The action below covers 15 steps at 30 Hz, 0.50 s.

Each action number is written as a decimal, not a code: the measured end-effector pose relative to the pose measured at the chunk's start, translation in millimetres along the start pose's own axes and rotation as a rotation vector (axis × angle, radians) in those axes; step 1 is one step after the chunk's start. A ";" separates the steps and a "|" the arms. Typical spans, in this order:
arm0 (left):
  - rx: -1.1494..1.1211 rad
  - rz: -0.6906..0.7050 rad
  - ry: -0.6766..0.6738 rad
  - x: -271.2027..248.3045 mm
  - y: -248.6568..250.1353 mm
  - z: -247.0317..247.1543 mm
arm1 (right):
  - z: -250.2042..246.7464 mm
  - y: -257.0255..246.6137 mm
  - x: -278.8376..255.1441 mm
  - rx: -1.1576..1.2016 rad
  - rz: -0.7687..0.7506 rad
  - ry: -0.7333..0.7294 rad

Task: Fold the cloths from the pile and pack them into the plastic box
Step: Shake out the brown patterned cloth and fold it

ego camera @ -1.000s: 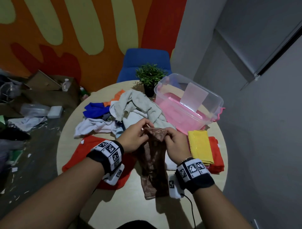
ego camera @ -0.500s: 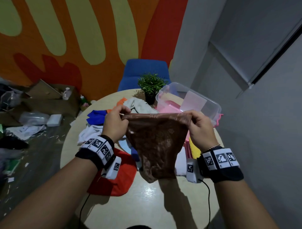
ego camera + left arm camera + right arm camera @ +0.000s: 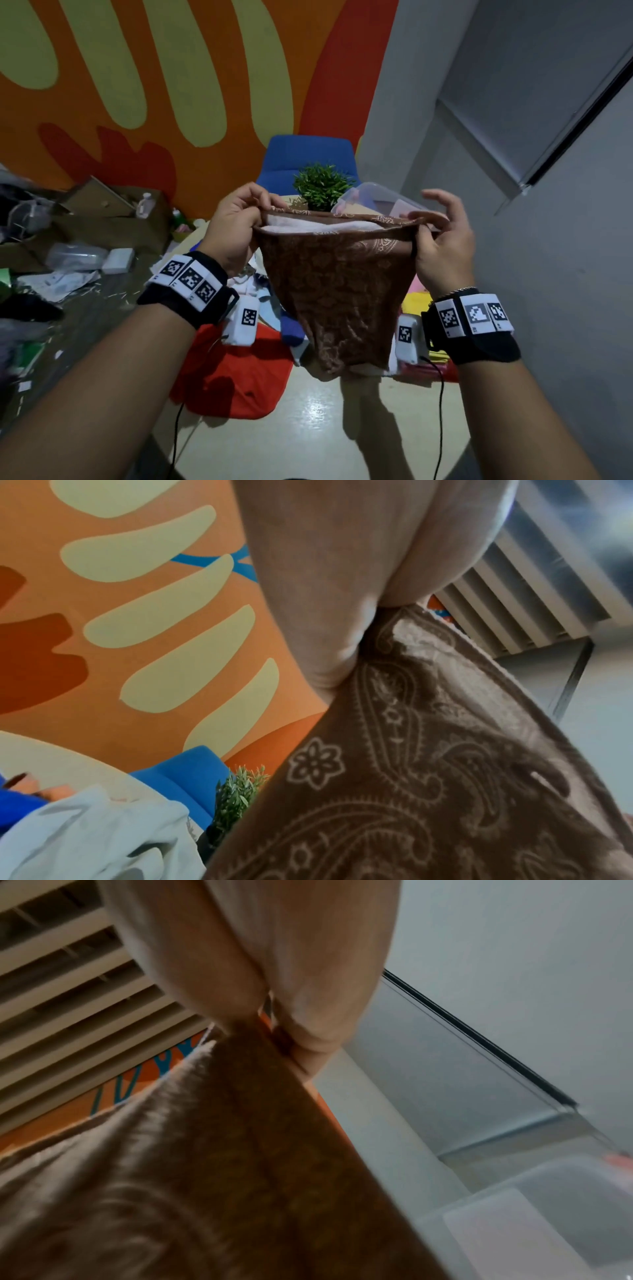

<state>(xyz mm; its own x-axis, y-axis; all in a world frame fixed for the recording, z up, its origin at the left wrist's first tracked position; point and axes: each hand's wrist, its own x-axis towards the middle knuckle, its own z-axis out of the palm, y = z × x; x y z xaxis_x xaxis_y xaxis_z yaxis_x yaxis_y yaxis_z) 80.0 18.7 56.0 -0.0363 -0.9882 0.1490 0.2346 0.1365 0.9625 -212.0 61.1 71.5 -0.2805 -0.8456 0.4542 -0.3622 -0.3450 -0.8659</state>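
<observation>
A brown paisley cloth [image 3: 337, 284] hangs in the air between my hands, stretched along its top edge, with a pale inner side showing. My left hand [image 3: 239, 222] pinches the cloth's upper left corner, and my right hand [image 3: 435, 233] pinches the upper right corner with its other fingers spread. In the left wrist view the brown cloth [image 3: 428, 777] runs down from my fingers [image 3: 329, 642]. In the right wrist view the brown cloth [image 3: 240, 1164] is blurred below my fingers [image 3: 308, 1042]. The clear plastic box [image 3: 376, 198] stands behind the cloth at the table's far right, mostly hidden.
A round table [image 3: 325, 428] carries a red cloth [image 3: 239, 377] at my left, folded yellow and red cloths [image 3: 418, 301] at my right, and a pile of white and blue cloths [image 3: 85, 837]. A potted plant [image 3: 322, 186] and a blue chair [image 3: 308, 154] stand behind. Clutter covers the floor [image 3: 68, 260] at left.
My hands have lifted the brown cloth off the table, drawn apart and spread it wide, then raised it higher. The fingers of my right hand have opened out above the pinch.
</observation>
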 end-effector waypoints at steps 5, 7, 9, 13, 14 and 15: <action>0.228 0.037 0.020 6.9 17.5 0.4 | -3.0 -0.4 5.8 -0.207 -0.163 -0.247; 0.383 0.118 0.060 10.9 31.9 2.3 | -6.4 -8.1 13.1 -0.178 -0.191 -0.181; 0.513 0.221 0.121 15.6 43.7 2.8 | -13.8 -14.6 25.4 -0.125 -0.197 -0.045; 0.674 0.194 -0.032 16.6 49.8 11.2 | -13.2 -25.5 32.2 -0.143 -0.046 -0.158; 0.662 0.166 -0.098 14.2 46.4 16.2 | -8.6 -27.1 29.8 -0.103 -0.010 -0.187; 0.659 0.156 -0.175 9.8 41.1 24.2 | -3.4 -29.3 27.6 -0.061 0.017 -0.208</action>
<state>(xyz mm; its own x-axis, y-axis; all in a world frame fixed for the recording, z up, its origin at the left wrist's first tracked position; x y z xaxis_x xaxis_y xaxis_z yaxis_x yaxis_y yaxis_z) 65.8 16.3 102.6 -0.2188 -0.9354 0.2776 -0.3861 0.3443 0.8558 -212.1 49.3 110.1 -0.0997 -0.9193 0.3807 -0.4136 -0.3097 -0.8562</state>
